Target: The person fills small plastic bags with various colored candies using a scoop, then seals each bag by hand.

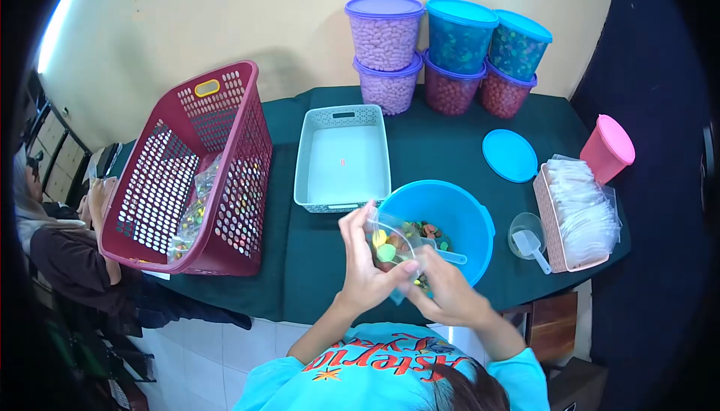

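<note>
A clear plastic bag with yellow, green and brown pieces is held up over the near left rim of the blue basin. My left hand grips the bag from the left, thumb across its front. My right hand is closed on the bag's right side, slightly blurred. Behind the hands, the basin holds small coloured pieces and a light blue scoop. The lower part of the bag is partly hidden by my fingers.
An empty grey-green tray lies behind my left hand. A maroon basket with filled bags stands left, near a seated person. Right are a blue lid, a glass bowl and a bag box. Stacked tubs stand behind.
</note>
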Action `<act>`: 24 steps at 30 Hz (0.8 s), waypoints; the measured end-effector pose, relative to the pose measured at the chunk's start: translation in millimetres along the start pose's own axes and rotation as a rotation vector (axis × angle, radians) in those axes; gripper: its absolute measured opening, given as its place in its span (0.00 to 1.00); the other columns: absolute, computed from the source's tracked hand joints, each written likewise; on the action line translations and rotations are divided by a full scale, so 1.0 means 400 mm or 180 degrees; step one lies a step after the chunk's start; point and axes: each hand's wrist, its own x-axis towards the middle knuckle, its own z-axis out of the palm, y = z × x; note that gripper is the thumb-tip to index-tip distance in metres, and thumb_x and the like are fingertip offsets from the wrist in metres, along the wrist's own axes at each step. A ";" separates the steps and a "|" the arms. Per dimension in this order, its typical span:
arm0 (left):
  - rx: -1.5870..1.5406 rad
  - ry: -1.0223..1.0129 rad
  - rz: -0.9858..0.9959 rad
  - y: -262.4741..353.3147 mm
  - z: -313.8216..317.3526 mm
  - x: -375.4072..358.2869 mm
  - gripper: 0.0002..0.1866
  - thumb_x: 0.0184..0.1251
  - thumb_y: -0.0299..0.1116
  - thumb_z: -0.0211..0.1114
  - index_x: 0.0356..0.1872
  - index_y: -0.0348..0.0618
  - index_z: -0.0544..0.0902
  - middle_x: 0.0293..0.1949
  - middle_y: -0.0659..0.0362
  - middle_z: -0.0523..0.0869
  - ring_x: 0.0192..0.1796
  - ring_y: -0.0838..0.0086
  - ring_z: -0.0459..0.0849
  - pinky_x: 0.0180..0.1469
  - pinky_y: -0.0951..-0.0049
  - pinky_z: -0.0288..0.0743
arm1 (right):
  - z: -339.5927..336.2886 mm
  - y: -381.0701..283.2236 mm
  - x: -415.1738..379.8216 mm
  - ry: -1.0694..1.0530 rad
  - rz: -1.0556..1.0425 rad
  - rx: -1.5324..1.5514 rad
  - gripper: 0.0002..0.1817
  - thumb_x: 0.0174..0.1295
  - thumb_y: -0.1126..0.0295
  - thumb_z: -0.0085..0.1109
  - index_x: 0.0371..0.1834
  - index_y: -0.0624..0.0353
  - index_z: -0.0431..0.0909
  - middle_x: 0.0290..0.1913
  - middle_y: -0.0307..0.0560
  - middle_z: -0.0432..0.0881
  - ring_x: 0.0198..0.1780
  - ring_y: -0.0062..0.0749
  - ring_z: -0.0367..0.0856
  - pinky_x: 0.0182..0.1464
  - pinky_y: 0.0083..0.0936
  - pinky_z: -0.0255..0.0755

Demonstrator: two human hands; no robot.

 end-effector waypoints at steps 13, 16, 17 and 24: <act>-0.0276 0.0310 -0.0320 0.017 0.048 -0.058 0.12 0.67 0.32 0.44 0.39 0.33 0.72 0.20 0.62 0.76 0.19 0.86 0.72 0.20 0.84 0.62 | 0.062 0.040 -0.001 0.1629 0.0258 0.1466 0.09 0.64 0.69 0.37 0.36 0.64 0.63 0.25 0.47 0.75 0.23 0.26 0.73 0.26 0.23 0.65; 0.0012 0.0596 -0.0141 -0.011 0.041 -0.069 0.11 0.67 0.30 0.44 0.38 0.32 0.73 0.19 0.62 0.76 0.18 0.86 0.71 0.19 0.84 0.62 | 0.032 0.039 0.011 0.1288 0.0304 0.1471 0.08 0.63 0.70 0.38 0.34 0.64 0.64 0.24 0.45 0.74 0.21 0.22 0.70 0.25 0.20 0.63; 0.0039 0.0712 -0.0198 -0.011 0.039 -0.076 0.11 0.66 0.30 0.44 0.37 0.32 0.73 0.19 0.62 0.76 0.17 0.86 0.71 0.19 0.83 0.63 | 0.029 0.061 0.015 0.1273 0.0396 0.1496 0.08 0.63 0.71 0.38 0.32 0.63 0.64 0.23 0.43 0.73 0.21 0.20 0.68 0.24 0.19 0.62; -0.0804 0.0665 -0.0696 0.028 0.035 -0.086 0.14 0.62 0.33 0.54 0.43 0.33 0.73 0.29 0.59 0.79 0.30 0.82 0.76 0.31 0.82 0.70 | 0.066 0.067 0.023 0.1305 0.0458 0.1511 0.07 0.64 0.71 0.39 0.30 0.61 0.65 0.21 0.38 0.70 0.21 0.13 0.61 0.23 0.15 0.56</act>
